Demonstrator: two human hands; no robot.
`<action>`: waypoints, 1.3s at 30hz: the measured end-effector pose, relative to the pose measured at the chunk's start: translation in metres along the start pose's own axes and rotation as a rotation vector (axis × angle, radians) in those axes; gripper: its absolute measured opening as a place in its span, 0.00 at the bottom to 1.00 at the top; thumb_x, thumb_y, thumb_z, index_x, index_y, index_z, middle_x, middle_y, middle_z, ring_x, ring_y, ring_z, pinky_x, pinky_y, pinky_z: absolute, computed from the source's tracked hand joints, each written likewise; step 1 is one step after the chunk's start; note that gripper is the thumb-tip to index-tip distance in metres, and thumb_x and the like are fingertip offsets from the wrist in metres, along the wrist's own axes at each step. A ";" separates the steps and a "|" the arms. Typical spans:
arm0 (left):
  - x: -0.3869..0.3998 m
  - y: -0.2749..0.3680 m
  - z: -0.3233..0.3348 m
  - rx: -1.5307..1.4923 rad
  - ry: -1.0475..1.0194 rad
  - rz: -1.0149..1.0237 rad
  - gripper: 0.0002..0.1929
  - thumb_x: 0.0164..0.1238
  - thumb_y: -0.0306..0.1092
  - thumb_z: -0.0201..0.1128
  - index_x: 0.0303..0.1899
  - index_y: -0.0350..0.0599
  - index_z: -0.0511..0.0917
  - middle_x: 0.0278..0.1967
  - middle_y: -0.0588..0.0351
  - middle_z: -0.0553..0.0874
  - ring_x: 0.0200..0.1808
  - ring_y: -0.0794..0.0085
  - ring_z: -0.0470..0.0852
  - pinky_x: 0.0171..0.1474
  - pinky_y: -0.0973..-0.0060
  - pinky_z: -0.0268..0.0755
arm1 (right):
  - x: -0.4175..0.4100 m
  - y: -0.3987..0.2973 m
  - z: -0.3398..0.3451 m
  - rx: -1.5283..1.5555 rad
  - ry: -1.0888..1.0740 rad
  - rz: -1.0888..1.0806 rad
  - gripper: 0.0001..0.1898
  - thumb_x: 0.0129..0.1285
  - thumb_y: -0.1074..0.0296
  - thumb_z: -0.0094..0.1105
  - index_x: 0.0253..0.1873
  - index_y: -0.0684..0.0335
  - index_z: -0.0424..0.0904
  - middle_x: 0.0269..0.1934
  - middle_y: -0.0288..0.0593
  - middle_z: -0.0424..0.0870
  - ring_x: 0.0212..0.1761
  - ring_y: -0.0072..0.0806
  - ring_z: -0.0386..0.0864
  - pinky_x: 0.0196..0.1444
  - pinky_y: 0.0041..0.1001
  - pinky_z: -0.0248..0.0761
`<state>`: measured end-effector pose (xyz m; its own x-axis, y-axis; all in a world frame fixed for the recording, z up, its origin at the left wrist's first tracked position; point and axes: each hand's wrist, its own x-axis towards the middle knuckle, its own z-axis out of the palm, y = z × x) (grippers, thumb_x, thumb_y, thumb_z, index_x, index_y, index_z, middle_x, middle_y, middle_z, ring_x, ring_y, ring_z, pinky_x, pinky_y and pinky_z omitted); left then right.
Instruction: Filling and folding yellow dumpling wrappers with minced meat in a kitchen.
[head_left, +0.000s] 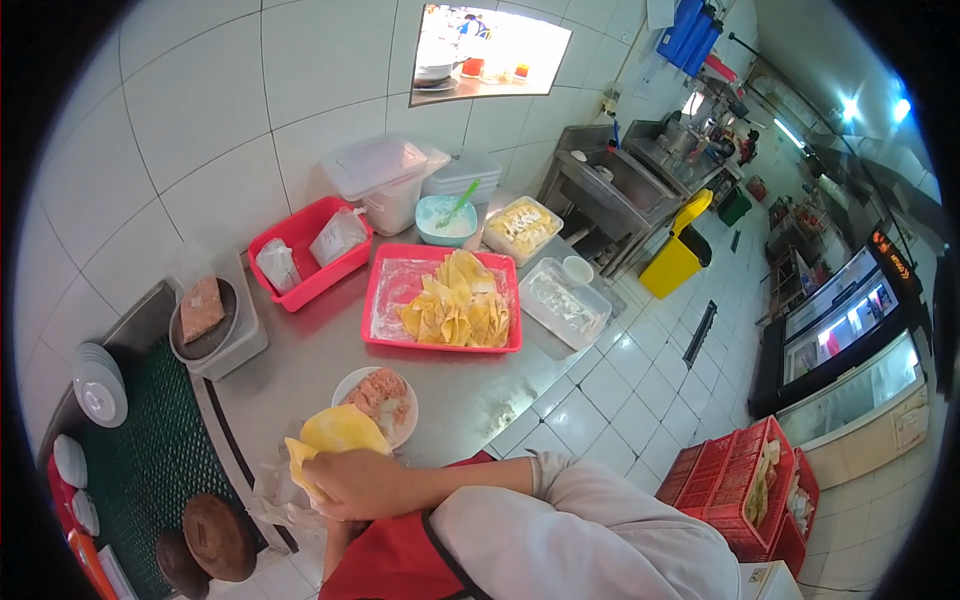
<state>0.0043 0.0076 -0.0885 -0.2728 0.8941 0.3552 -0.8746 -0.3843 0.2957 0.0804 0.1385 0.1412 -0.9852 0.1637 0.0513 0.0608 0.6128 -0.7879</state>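
Note:
My right hand (360, 484) crosses in front of my body and grips yellow dough sheets (341, 433), which stick out past its fingers. My left hand (339, 534) is mostly hidden behind the right one; only its wrist area shows, so I cannot tell its grip. Beside the dough sheets, a white bowl (411, 424) holds pink minced filling (379, 396) with a paler lump in it. Farther back, a red tray (386, 304) dusted with flour carries a heap of folded yellow wrappers (457, 304). Crumpled clear plastic (274, 499) hangs by my hands at the table edge.
A red bin (304, 296) with bagged goods, a light-blue bowl (446, 232) with a green-handled utensil, and plastic containers (566, 304) line the steel table (300, 337). A pot (180, 334) with bagged pink meat (202, 307) stands left. Red crates (720, 487) occupy the floor at right.

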 end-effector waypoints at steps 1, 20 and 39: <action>-0.004 0.003 -0.001 -0.023 0.026 0.012 0.26 0.79 0.48 0.48 0.73 0.50 0.61 0.71 0.52 0.69 0.70 0.58 0.71 0.70 0.55 0.66 | -0.002 -0.005 0.002 0.030 -0.065 -0.095 0.10 0.64 0.63 0.58 0.45 0.61 0.76 0.39 0.47 0.81 0.45 0.45 0.82 0.43 0.42 0.73; 0.013 0.040 0.062 -0.251 0.471 0.356 0.28 0.77 0.54 0.45 0.71 0.51 0.63 0.70 0.53 0.71 0.71 0.55 0.69 0.72 0.49 0.61 | -0.030 0.180 -0.018 0.162 0.428 0.261 0.23 0.80 0.55 0.40 0.35 0.68 0.74 0.25 0.42 0.78 0.26 0.25 0.79 0.31 0.26 0.73; 0.011 0.035 0.054 0.760 0.624 0.326 0.27 0.77 0.52 0.49 0.70 0.49 0.64 0.66 0.52 0.76 0.66 0.57 0.76 0.68 0.53 0.68 | -0.045 0.168 -0.020 -0.245 -0.031 -0.404 0.12 0.57 0.61 0.71 0.32 0.64 0.79 0.35 0.43 0.82 0.38 0.42 0.80 0.40 0.36 0.76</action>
<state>-0.0074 -0.0082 -0.0266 -0.7997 0.5974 0.0594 -0.2965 -0.4791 0.8262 0.1377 0.2497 0.0193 -0.9419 -0.1463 0.3024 -0.2958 0.7877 -0.5404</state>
